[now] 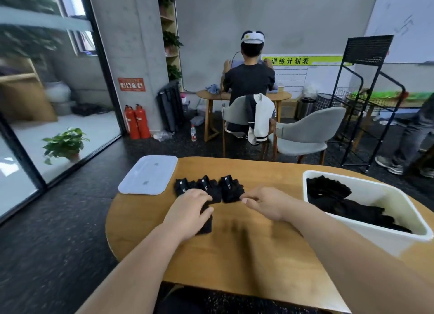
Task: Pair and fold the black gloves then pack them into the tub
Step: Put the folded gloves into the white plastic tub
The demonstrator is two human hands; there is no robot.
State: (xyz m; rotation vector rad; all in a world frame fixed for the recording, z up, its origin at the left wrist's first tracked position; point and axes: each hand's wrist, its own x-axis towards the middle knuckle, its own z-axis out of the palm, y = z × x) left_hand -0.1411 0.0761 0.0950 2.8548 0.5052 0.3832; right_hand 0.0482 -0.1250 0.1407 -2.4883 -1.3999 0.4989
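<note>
Three folded pairs of black gloves stand in a row on the wooden table [246, 250]: a left pair [182, 187], a middle pair [206, 187] and a right pair [230, 188]. My left hand [190, 212] lies over a further black glove bundle [206, 224] in front of the row, with thumb and fingers curled around it. My right hand [265, 204] hovers beside the right pair with its fingers bent; its fingertips reach that pair's lower right corner. The white tub [366, 231] at the right holds several loose black gloves [335, 198].
The tub's white lid [149, 178] lies flat at the table's far left edge. Beyond the table a person sits with their back to me at another table, with grey chairs [307, 135] and a black wire rack [366, 97] nearby.
</note>
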